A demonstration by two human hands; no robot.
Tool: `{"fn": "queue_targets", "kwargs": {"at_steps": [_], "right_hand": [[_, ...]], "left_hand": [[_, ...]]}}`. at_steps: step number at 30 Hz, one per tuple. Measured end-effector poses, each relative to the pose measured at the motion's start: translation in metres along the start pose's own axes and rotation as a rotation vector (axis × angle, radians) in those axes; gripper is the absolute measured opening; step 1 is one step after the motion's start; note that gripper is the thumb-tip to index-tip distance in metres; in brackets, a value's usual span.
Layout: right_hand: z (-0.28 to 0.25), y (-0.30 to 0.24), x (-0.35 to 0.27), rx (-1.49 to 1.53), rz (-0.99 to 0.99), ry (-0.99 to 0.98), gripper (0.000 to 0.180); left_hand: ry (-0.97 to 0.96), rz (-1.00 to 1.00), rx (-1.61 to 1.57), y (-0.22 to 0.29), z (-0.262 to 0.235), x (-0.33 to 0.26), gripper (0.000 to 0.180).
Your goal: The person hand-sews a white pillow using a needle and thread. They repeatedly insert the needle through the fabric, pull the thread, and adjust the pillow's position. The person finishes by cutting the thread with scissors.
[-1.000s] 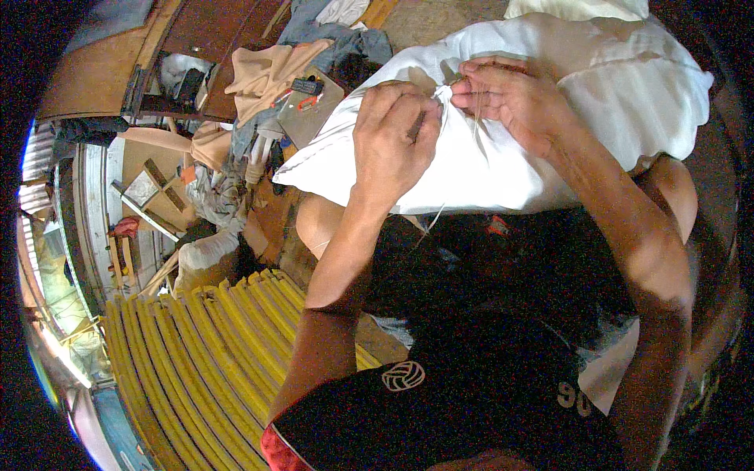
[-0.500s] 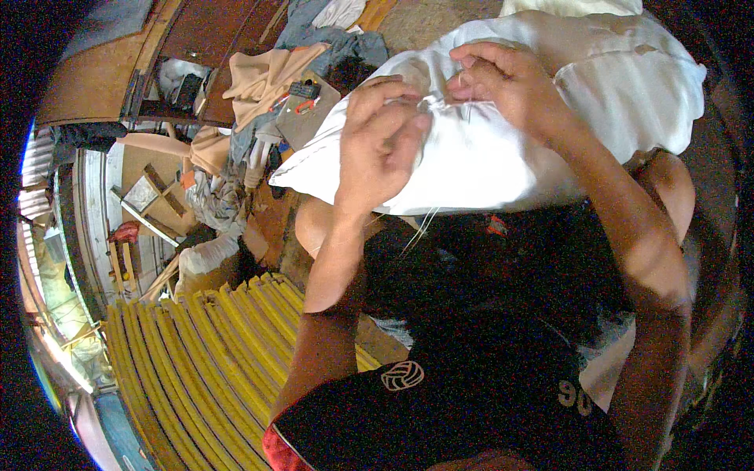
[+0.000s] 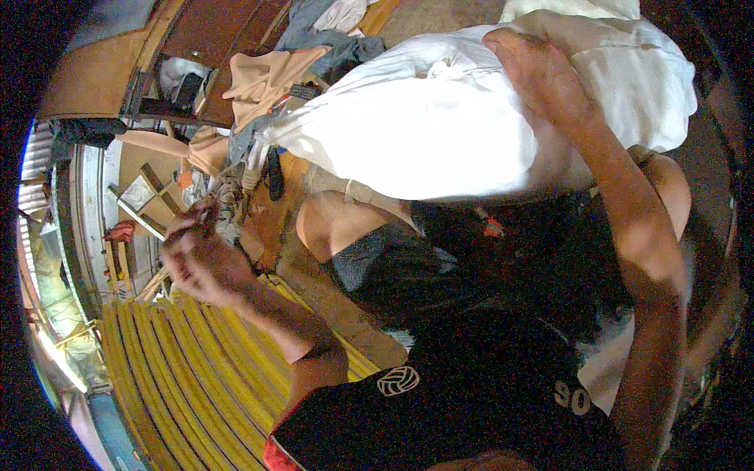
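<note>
White stuffed cushion (image 3: 424,129), upper centre of the frame, is down to one hand: the right hand (image 3: 542,78), fingers bent, any pinch hidden. The left hand (image 3: 204,261) has left the gathered knot (image 3: 448,72) for centre left, its half-curled grip blurred, contents unclear.

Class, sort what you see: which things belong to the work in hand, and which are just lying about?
In the work, it seems:
white stuffed cloth, right hand on it
gathered knot on its upper side
(left hand is away from it, blurred; whether it holds anything is unclear)

Lying about, apparently:
tan cloth
blue-grey cloth
yellow slats, lower left
</note>
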State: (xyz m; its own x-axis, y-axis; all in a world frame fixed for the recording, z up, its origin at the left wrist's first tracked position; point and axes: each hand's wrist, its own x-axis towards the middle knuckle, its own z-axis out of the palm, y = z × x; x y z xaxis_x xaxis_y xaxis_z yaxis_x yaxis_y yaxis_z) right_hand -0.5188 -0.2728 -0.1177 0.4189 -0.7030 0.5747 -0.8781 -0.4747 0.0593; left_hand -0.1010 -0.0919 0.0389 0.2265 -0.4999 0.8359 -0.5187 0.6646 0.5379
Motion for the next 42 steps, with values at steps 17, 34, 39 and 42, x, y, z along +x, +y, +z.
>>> {"fn": "queue_targets", "kwargs": {"at_steps": [17,34,39,42], "right_hand": [[-0.003,-0.013,0.019,0.397,0.091,0.053,0.021],[-0.015,-0.024,0.018,0.289,0.021,-0.012,0.015],[-0.012,-0.023,0.010,0.376,0.031,0.066,0.012],[-0.015,-0.015,0.008,0.353,0.019,0.011,0.012]], "left_hand": [[-0.280,-0.807,1.692,-0.108,-0.354,-0.098,0.024],[-0.609,-0.020,0.656,-0.001,0.130,-0.072,0.022],[-0.753,-0.149,0.557,0.007,0.089,-0.054,0.013],[-0.698,-0.231,0.623,0.022,0.049,-0.037,0.014]]}}
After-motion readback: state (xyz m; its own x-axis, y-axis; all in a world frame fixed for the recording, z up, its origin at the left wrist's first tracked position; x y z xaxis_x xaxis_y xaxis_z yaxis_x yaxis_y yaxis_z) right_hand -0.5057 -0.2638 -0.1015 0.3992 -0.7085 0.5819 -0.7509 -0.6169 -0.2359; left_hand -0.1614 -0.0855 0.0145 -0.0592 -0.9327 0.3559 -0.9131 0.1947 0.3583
